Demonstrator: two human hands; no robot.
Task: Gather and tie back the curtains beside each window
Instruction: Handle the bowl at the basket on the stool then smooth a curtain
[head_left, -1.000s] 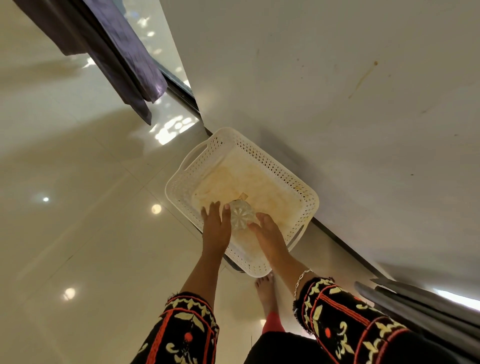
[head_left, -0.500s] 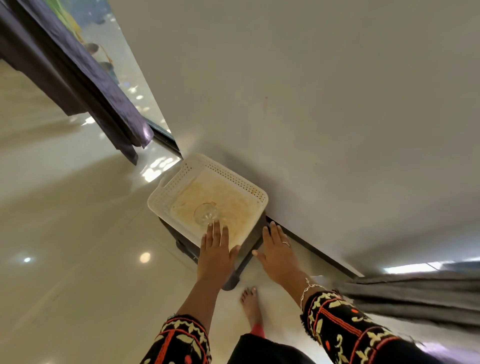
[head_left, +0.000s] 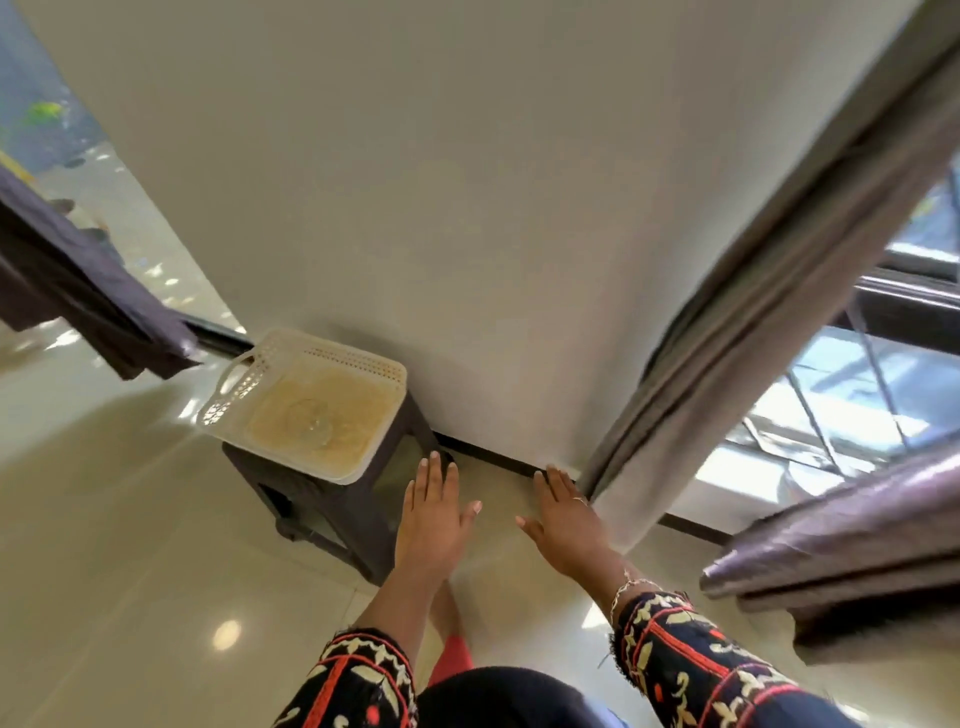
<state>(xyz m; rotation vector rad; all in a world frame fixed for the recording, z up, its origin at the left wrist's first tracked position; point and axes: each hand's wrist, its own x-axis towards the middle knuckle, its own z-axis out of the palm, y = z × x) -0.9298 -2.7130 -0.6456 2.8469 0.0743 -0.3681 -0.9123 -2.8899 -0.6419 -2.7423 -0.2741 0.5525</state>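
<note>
My left hand (head_left: 434, 514) and right hand (head_left: 569, 522) hover flat, empty. The curtain (head_left: 737, 322) hangs just right of them. Soft, limp cloth, I judge; I'd bunch it mid-height.

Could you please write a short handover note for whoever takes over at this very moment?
Left hand: open, empty, held out beside the stool.
Right hand: open, empty, close to the foot of the grey curtain.
That curtain hangs loose beside the right window; a purple curtain is nearer, on the right; a dark curtain is far left.
Done: nothing visible; no tie shows on any.
Left: gather and tie the grey curtain, likely first, then the others.
</note>
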